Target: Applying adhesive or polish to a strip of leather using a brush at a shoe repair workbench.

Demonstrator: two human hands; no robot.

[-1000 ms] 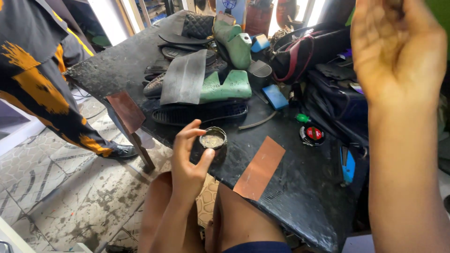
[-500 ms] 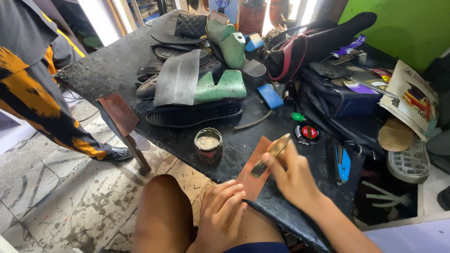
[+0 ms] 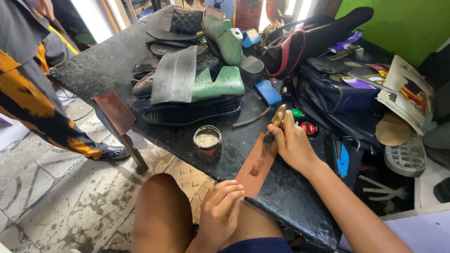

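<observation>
Bottom centre of the frame: left hand (image 3: pixel 224 206) curled, fingertips pinning the near end of a brown leather strip (image 3: pixel 256 165) against the edge of the black worktable (image 3: pixel 98 65). Just above, right hand (image 3: pixel 291 143) closed round a small brush (image 3: pixel 273 125), bristles down on the strip's far end; a dark smear of glue halfway along the strip. Left of the strip, near but apart, an open tin of glue (image 3: pixel 207 142), upright. Further up, a black ribbed sole (image 3: pixel 192 111), then a green shoe last (image 3: pixel 218 84) under a grey rubber sheet (image 3: pixel 175 75). Upper right, a black bag with red trim (image 3: pixel 300 40). Far left edge, another person in orange-and-black cloth (image 3: pixel 28 98), standing.
</observation>
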